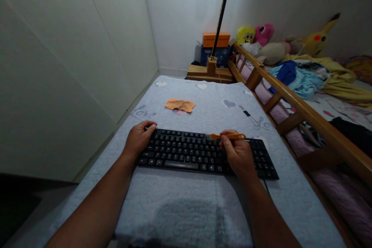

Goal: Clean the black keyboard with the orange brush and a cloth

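Note:
A black computer keyboard [186, 151] lies flat on the cloth-covered table, its long side towards me. My left hand [140, 138] grips the keyboard's left end, thumb over the upper corner. Pinched in my right hand [236, 149] is a small brush [232, 136] with an orange handle. Its pale bristles point left and rest at the upper rows of keys, right of the middle. My right hand covers part of the keys between the letters and the number pad.
Beyond the keyboard lies a crumpled orange cloth [180, 105]. Thin metal tweezers [247, 113] with a black band lie to the right. A wooden bed rail [279, 95] runs along the right side, and a white cabinet [72, 66] stands left. A black pole [222, 15] rises behind the table.

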`<action>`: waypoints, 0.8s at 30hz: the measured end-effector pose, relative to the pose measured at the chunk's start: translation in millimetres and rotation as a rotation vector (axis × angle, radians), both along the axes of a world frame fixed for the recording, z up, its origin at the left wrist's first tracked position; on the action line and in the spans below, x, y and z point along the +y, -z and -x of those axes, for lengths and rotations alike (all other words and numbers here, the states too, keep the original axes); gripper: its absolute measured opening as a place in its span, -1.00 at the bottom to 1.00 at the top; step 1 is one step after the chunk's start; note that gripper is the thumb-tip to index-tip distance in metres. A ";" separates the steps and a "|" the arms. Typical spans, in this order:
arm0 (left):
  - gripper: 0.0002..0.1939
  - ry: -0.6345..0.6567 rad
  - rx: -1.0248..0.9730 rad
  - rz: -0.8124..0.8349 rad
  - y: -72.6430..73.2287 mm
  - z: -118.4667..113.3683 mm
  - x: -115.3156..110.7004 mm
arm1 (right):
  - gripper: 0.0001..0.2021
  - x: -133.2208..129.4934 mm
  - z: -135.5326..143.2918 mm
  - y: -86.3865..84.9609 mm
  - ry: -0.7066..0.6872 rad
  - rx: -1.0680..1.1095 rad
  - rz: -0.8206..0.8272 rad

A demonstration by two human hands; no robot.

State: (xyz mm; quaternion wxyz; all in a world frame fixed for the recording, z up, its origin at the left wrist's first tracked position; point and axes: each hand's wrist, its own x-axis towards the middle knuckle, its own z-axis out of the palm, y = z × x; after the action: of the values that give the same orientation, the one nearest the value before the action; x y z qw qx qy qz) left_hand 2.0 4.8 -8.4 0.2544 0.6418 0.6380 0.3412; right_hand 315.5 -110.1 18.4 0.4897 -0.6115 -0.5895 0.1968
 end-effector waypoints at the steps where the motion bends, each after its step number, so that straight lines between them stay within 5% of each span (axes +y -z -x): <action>1: -0.58 0.004 -0.001 0.001 0.6 0.4 0.1 | -0.80 0.1 0.8 0.3 -0.007 -0.008 0.001; 24: -0.58 -0.018 0.005 0.017 -6.1 -3.9 -3.0 | -0.82 -4.1 11.7 -10.3 -0.046 -0.255 -0.035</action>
State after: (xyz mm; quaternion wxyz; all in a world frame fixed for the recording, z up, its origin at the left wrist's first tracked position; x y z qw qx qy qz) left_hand 5.8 1.8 -2.3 0.2549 0.6346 0.6473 0.3365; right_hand 303.7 -114.1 28.7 0.4166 -0.6094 -0.6641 0.1183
